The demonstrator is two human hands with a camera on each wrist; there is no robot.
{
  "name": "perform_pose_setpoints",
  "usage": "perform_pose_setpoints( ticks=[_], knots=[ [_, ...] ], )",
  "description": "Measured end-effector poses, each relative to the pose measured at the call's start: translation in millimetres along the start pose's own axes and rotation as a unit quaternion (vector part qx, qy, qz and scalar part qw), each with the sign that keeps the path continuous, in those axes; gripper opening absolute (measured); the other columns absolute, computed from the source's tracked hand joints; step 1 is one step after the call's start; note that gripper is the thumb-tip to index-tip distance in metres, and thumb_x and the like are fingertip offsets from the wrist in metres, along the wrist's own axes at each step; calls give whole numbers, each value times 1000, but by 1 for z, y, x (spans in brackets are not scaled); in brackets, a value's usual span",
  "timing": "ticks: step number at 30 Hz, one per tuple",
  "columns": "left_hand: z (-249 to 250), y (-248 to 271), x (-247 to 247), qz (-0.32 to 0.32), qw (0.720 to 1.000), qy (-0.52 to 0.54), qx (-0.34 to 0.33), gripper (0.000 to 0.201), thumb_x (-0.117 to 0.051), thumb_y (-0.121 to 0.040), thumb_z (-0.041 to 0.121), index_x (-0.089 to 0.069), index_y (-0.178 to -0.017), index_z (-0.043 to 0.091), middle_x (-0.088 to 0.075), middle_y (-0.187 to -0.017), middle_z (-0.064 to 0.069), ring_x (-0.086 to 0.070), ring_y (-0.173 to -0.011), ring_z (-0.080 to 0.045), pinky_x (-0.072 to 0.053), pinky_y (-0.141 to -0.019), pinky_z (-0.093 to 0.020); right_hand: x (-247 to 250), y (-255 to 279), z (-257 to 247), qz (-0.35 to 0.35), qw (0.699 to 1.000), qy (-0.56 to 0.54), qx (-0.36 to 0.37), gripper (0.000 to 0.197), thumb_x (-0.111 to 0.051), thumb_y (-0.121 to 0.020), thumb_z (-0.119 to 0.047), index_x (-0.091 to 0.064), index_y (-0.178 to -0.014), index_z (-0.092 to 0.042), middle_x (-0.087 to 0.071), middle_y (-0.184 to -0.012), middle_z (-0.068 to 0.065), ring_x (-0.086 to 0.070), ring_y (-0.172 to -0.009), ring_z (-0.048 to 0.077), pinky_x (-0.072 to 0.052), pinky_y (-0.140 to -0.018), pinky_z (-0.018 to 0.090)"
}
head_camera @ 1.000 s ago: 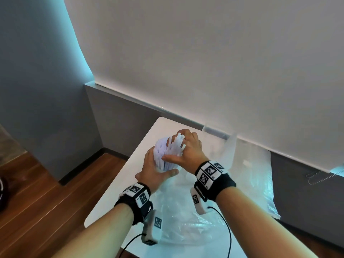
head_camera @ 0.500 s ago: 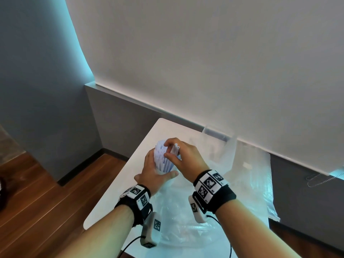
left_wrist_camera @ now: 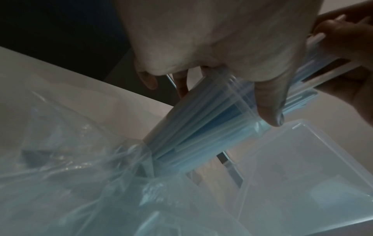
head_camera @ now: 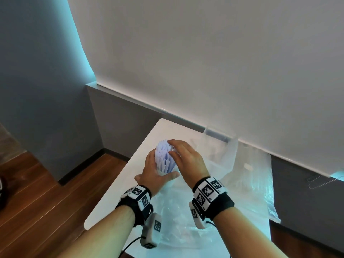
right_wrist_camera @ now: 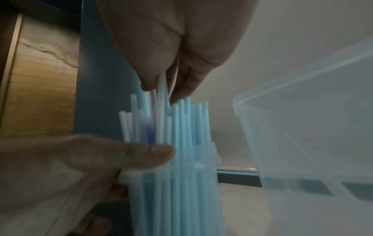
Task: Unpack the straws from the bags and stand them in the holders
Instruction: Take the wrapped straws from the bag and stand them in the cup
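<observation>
A bundle of pale blue-white straws (head_camera: 164, 157) stands in a clear round holder (left_wrist_camera: 201, 127) on the white table (head_camera: 130, 183). My left hand (head_camera: 158, 170) grips the holder from the left, thumb (left_wrist_camera: 270, 103) across its front. My right hand (head_camera: 174, 148) is at the straw tops from the right. In the right wrist view its thumb and fingers (right_wrist_camera: 185, 84) pinch one straw (right_wrist_camera: 161, 89) that stands taller than the rest (right_wrist_camera: 181, 127). The holder's base is hidden behind my left hand in the head view.
A clear plastic box (head_camera: 219, 144) stands just right of the holder, near the wall. Crumpled clear plastic bags (head_camera: 247, 183) cover the table's middle and right. The table's left edge (head_camera: 111, 192) drops to a wooden floor.
My right hand went from clutching the straw tops to a lighter hold with its fingers stretched out more. The left hand has kept its grip on the holder.
</observation>
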State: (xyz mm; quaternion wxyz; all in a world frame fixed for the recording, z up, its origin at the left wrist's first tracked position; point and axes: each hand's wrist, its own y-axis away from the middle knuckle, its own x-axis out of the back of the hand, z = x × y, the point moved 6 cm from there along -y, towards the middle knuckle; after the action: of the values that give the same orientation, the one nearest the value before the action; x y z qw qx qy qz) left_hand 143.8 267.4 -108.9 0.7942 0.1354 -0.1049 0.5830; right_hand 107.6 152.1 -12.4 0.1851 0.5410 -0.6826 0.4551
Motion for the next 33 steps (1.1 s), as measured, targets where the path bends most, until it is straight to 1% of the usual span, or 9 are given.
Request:
perform_pose_setpoints(
  ticks=[2, 4, 11, 16, 21, 24, 28, 31, 33],
  knots=[
    [0, -1, -1, -3, 1000, 0, -8, 98, -87, -69, 40, -24, -143, 31, -31, -130, 19, -36, -119, -4, -29, -97, -23, -9, 6, 5, -13, 1000, -1, -24, 35, -51, -100, -15, -55, -135, -19, -61, -131, 1, -56, -117, 13, -39, -102, 14],
    [0, -2, 0, 1, 1000, 9, -15, 94, -87, -69, 34, -25, -140, 32, -32, -129, 17, -36, -118, -3, -30, -96, -20, -8, 5, 5, 14, 999, -12, -26, 33, -52, -98, -12, -61, -130, -16, -64, -128, 2, -56, -116, 12, -28, -99, 1],
    [-10, -4, -1, -6, 999, 33, -6, 100, -90, -58, 44, -31, -139, 33, -43, -136, 11, -46, -124, -8, -41, -103, -31, 5, 1, 3, 91, 995, -48, 5, 25, -65, -92, -8, -71, -115, -15, -72, -109, -2, -63, -91, 4, -51, -85, 20],
    [-6, -2, 0, -2, 1000, 11, -3, 100, -89, -65, 35, -27, -143, 29, -38, -132, 14, -42, -121, -8, -36, -98, -27, 7, 1, 6, 93, 994, -43, -24, 20, -69, -90, -14, -75, -109, -16, -76, -101, 0, -68, -82, 10, -46, -81, 7],
    [-6, -2, 0, 5, 1000, -10, 3, 96, -89, -66, 35, -29, -141, 27, -38, -127, 13, -41, -117, -8, -35, -95, -26, 6, -1, 2, 83, 996, -21, -15, 17, -70, -89, -17, -76, -105, -17, -77, -92, -1, -69, -72, 14, -53, -75, 21],
    [-2, 1, 1, 1, 1000, -25, 16, 98, -87, -68, 39, -25, -144, 29, -33, -130, 19, -37, -114, -4, -30, -86, -19, 4, -1, 2, 80, 997, -4, -12, 16, -70, -89, -18, -77, -103, -17, -77, -91, 1, -70, -73, 17, -57, -72, 27],
    [-7, 1, 1, 2, 1000, -17, 20, 115, -81, -47, 74, -25, -141, 40, -39, -138, 15, -44, -125, -12, -39, -104, -45, -4, 2, 6, 55, 997, 48, 2, 13, -70, -87, -20, -78, -97, -16, -75, -82, 1, -68, -73, 19, -57, -67, 30],
    [-6, 1, 2, -2, 1000, -12, 23, 106, -85, -52, 65, -28, -138, 40, -42, -133, 15, -47, -121, -13, -38, -103, -43, -1, 3, 8, 51, 997, 49, -2, 15, -70, -88, -20, -77, -101, -15, -75, -86, 1, -66, -81, 19, -55, -74, 28],
    [-5, 1, 2, -7, 999, -25, 27, 107, -84, -54, 63, -24, -139, 40, -40, -135, 17, -45, -120, -12, -34, -101, -40, 2, 1, 9, 42, 999, 24, -20, 18, -68, -91, -21, -76, -106, -17, -73, -95, 1, -61, -83, 13, -48, -79, 18]
  ],
)
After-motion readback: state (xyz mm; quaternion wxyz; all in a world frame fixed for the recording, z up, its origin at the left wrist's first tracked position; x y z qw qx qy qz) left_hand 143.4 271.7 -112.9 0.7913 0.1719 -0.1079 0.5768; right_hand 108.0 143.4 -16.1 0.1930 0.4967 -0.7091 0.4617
